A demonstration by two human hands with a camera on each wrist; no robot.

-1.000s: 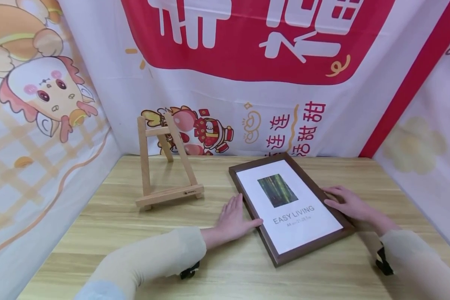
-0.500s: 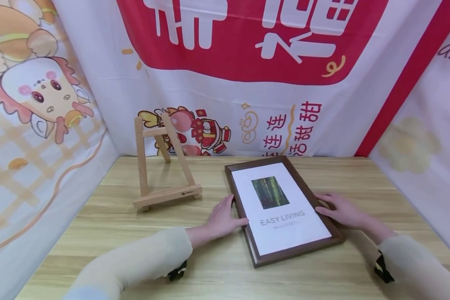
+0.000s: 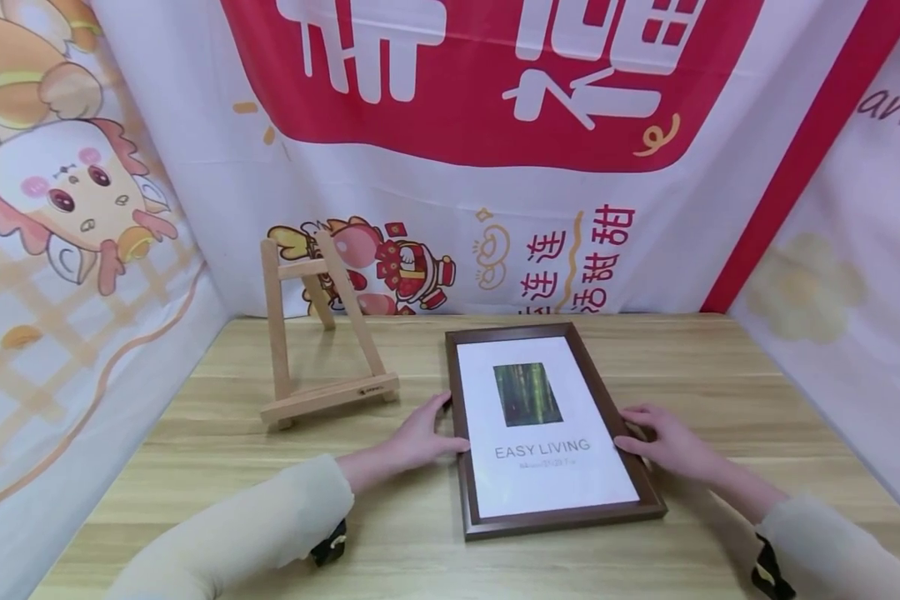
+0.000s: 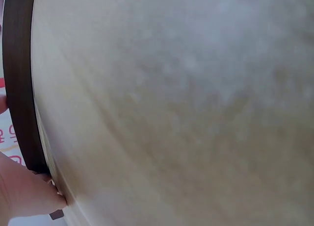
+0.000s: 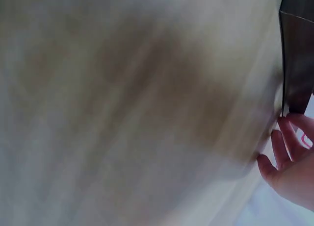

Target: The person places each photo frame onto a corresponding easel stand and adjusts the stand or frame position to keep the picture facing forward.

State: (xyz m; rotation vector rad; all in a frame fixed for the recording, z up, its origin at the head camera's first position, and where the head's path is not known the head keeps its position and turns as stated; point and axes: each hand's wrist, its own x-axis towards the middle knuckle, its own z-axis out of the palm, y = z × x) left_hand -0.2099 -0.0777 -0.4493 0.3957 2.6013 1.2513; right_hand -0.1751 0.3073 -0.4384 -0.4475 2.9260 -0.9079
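Observation:
A dark brown picture frame (image 3: 543,435) lies face up on the wooden table, its white sheet reading EASY LIVING below a small green forest print (image 3: 528,395). My left hand (image 3: 418,437) grips its left side, thumb on the rim and fingers along the outer edge. On the opposite side my right hand (image 3: 663,442) holds the rim between thumb and fingers. The right wrist view shows curled fingers (image 5: 289,142) at the dark frame edge (image 5: 297,64), close to the tabletop. In the left wrist view, the frame's side (image 4: 20,84) runs along the left border.
A small wooden tabletop easel (image 3: 330,398) stands at the back left, left of the frame. Printed cloth (image 3: 420,196) with red lettering and cartoons hangs behind the table (image 3: 390,533) and along both sides. Black straps (image 3: 330,546) show at the sleeve cuffs.
Both hands have turned the picture frame clockwise, so it lies straighter, and shifted it left in view. The easel and backdrop also slide slightly left as the head view turns.

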